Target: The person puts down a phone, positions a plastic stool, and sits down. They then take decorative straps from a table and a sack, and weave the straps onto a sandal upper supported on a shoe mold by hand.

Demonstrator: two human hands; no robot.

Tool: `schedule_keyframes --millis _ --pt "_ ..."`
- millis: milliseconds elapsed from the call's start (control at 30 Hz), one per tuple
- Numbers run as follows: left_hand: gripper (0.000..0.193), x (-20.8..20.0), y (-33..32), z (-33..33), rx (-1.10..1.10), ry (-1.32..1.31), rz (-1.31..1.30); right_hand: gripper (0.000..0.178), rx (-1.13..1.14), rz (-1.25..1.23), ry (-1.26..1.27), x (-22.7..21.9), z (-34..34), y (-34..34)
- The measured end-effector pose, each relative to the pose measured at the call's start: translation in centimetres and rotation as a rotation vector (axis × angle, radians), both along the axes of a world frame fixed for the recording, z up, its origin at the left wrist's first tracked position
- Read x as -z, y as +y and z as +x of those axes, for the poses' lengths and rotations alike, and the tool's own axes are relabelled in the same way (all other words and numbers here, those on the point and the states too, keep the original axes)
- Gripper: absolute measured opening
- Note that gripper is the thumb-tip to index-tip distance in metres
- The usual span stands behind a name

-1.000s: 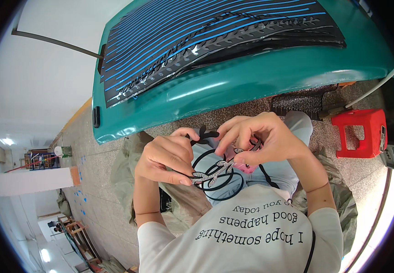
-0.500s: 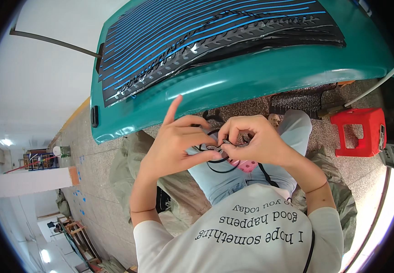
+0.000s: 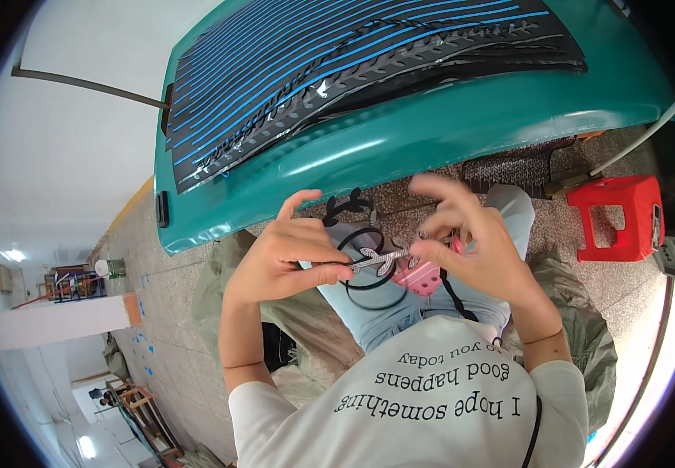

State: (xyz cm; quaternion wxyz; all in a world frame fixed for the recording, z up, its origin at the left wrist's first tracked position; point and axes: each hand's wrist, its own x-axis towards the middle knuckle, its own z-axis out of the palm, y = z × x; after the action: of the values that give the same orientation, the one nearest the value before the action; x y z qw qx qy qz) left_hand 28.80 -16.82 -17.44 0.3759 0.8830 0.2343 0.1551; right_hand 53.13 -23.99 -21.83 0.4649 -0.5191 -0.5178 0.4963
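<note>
Between my hands a narrow leaf-shaped trim strip (image 3: 385, 258), silvery and sparkling, is held over my lap. My left hand (image 3: 281, 253) is closed, pinching the strip's left end between thumb and fingers, with one finger raised. On the right end rests the thumb of my right hand (image 3: 484, 238); its upper fingers are lifted and slightly blurred, and the underside of its grip is hidden. A thin black cord (image 3: 375, 306) loops around and below the strip. Beyond it hangs a black leaf-patterned strip (image 3: 348, 206). A pink dotted item (image 3: 422, 279) lies under my right hand on my lap.
A green padded table (image 3: 400, 129) spans the far side, bearing a dark sheet (image 3: 275, 66) with blue lines and black leaf strips. At right stands a red plastic stool (image 3: 625, 222). Crumpled grey-green cloth (image 3: 579, 335) lies around my legs.
My hands have moved apart, drawing the sparkling strip out straighter between them. My right hand's upper fingers have lifted and spread. The black leaf-patterned strip now shows more beyond my hands.
</note>
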Motion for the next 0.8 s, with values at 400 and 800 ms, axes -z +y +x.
schedule_keyframes --millis 400,800 --pt "0.012 0.2 -0.5 -0.5 0.041 -0.164 -0.147 0.017 -0.152 0.324 -0.121 -0.2 0.5 0.4" --pt "0.014 0.3 -0.5 -0.8 0.153 -0.272 -0.236 0.021 -0.209 0.329 -0.026 0.1 -0.4 1.2"
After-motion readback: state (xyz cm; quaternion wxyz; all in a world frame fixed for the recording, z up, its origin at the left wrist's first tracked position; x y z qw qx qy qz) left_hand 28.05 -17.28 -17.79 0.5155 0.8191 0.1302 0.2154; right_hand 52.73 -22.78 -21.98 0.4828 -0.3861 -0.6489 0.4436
